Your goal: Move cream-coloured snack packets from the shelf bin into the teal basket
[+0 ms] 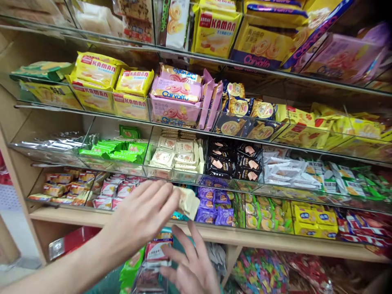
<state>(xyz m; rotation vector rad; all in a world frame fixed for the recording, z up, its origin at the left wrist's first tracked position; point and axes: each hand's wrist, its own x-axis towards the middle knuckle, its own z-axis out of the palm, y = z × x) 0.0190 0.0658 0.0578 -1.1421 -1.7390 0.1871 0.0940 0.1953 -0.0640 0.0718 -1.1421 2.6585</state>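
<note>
My left hand reaches across from the left in front of the shelves, fingers closed on a cream-coloured snack packet that sticks out past the fingertips. Below it is my right hand, fingers spread and apart, with nothing visible in it. Matching cream packets fill a clear compartment just above the left hand. Under both hands, a teal container, partly hidden, holds green packets and a stack of dark and pink-white packets.
Clear dividers and front lips edge the shelf compartments. Beside the cream packets lie green packets and black packets; purple packets sit below. Yellow packs stand higher up. A wooden ledge runs beneath, above bagged colourful sweets.
</note>
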